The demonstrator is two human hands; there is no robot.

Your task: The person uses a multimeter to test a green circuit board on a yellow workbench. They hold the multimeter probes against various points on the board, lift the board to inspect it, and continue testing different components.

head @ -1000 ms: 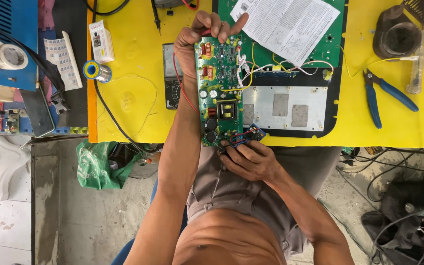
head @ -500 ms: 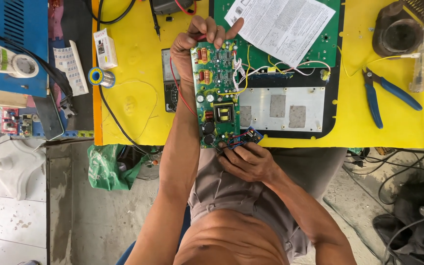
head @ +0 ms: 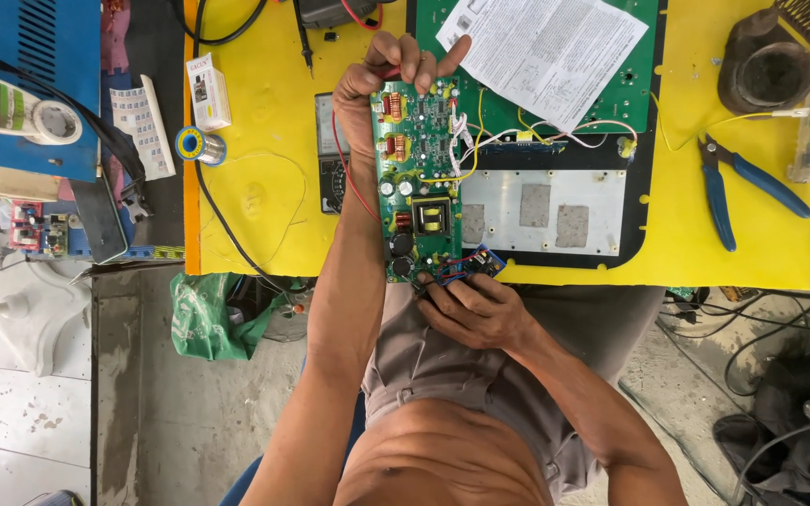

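A long green circuit board (head: pixel 424 178) with coils, capacitors and coloured wires is held upright over the near edge of the yellow table (head: pixel 255 178). My left hand (head: pixel 391 70) grips its far end, fingers curled over the top. My right hand (head: pixel 471 309) holds the near end, fingers on the red and blue wires and small connector there. White and yellow wires run from the board to a flat black unit with a metal plate (head: pixel 546 211).
A printed paper sheet (head: pixel 546 52) lies on a large green board. Blue-handled pliers (head: pixel 752 187), a solder spool (head: pixel 201 145), a small white box (head: pixel 208 91) and a meter (head: pixel 330 155) sit on the table. A blue case (head: pixel 21 84) stands left; cables lie on the floor right.
The view has shifted slightly; both hands keep hold of the board, which stays in nearly the same place. The right fingers have moved a little on the wires.
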